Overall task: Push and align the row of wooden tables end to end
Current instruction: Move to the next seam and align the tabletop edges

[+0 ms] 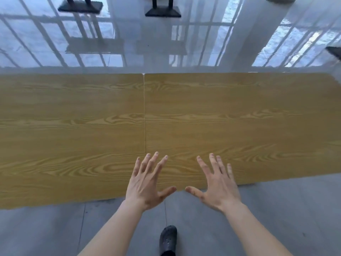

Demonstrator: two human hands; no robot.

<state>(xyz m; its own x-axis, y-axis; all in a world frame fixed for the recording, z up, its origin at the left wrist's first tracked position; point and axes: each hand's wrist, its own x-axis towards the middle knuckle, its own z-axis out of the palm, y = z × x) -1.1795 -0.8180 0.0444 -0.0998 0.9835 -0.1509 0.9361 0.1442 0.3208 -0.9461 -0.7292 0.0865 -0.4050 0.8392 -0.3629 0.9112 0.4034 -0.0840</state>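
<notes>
— Tables first: where do they stand?

— Left table (70,135) and right table (239,126) sit end to end, their short ends touching along a thin seam (144,111) that runs from twelve to six o'clock. The far edges line up; the near edge of the right table sits a little further off than the left one's.

— And the hands?

— Both are spread wide, fingers splayed, gripping nothing. The left hand (147,183) hangs over the near edge just right of the seam; the right hand (219,183) is at three o'clock from it, thumbs nearly meeting. Whether the palms press the wood I cannot tell.

— Anything else?

— A dark shoe (168,237) at six o'clock on the grey floor (46,230), and black bases (163,12) on glossy floor at twelve.
</notes>
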